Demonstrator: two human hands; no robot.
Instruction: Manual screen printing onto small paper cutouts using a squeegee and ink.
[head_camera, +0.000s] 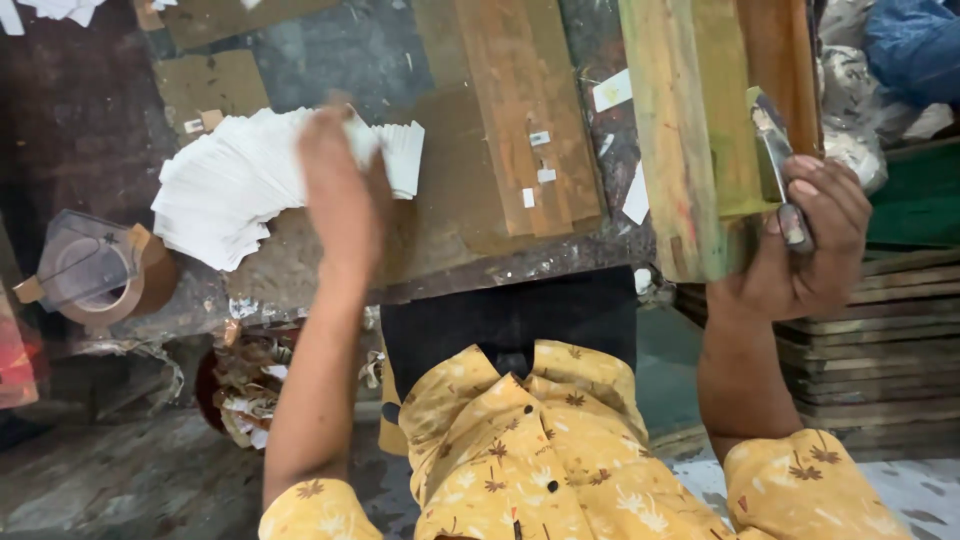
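Here the left hand (340, 190) presses fanned white cards (225, 190); right hand (800, 245) apparently grips a knife (780, 170) beside a plank (690, 130).

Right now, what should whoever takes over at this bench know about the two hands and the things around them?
Left hand: blurred, on the fanned stack of white cards on the worktable; grip unclear.
Right hand: closed on a small blade tool, held against the stained wooden board.
Brown tape roll lies at the table's left edge.
Done: cards fanned out. How much is left can't be told.
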